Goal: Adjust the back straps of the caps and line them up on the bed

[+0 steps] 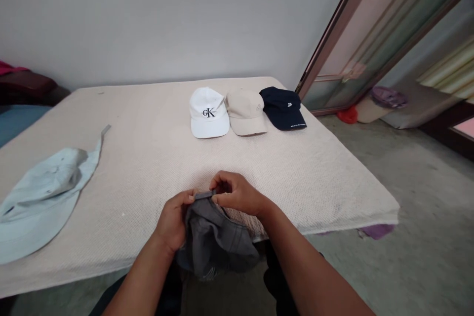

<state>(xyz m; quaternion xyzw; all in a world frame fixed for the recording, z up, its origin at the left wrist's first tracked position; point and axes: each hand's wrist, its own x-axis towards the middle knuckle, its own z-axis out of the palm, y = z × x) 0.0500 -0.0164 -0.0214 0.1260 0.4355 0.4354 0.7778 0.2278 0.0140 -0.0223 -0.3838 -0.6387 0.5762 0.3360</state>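
Note:
A dark grey cap (218, 239) hangs at the front edge of the cloth-covered surface, its back strap uppermost. My left hand (173, 219) is closed on the left end of the strap. On the strap's right end, my right hand (237, 192) pinches with thumb and forefinger. Beyond my hands, a white cap (209, 113), a beige cap (246, 112) and a navy cap (283, 108) sit side by side in a row. At the far left lies a pale blue cap (44, 197) with its strap undone and stretched out.
A cream textured cloth (140, 148) covers the wide surface, which meets a grey wall (148, 19). Dark red and blue items stand past the left edge. At the right are a framed glass door, the floor and some bundled things.

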